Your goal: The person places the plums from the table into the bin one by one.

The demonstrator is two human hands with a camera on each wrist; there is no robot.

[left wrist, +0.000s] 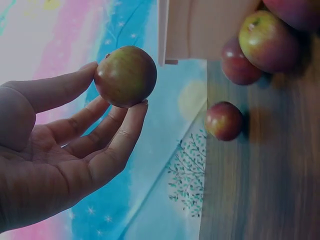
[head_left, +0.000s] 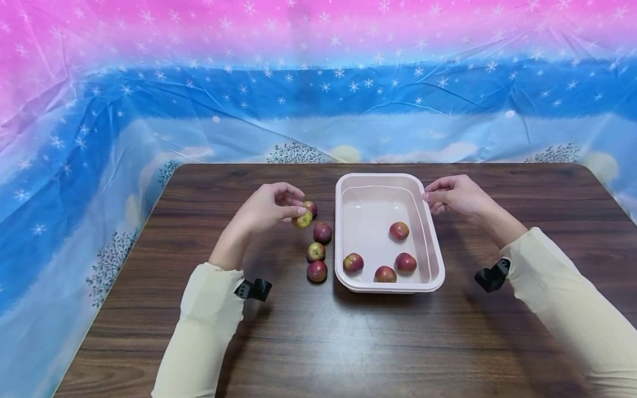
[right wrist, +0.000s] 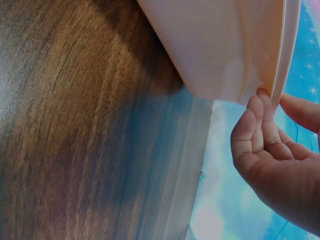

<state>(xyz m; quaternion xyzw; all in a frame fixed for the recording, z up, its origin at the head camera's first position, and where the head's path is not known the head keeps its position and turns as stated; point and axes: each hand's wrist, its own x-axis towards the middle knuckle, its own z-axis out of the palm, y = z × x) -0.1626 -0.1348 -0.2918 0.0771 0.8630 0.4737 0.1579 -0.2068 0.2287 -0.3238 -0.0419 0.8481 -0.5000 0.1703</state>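
The left hand [head_left: 266, 209] pinches a round red-and-yellow fruit [head_left: 302, 219] above the brown wood-grain table [head_left: 278, 342], left of the pale pink rectangular plastic tub [head_left: 368, 226]. The right hand [head_left: 459, 196] grips its rim between thumb and fingers; four round reddish fruits [head_left: 399, 231] lie inside.

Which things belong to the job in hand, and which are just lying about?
Job:
fruit pinched by the left hand
tub, rim pinched by the right hand
four fruits inside, four fruits beside it

Just there:
table
snowflake cloth
black wrist devices
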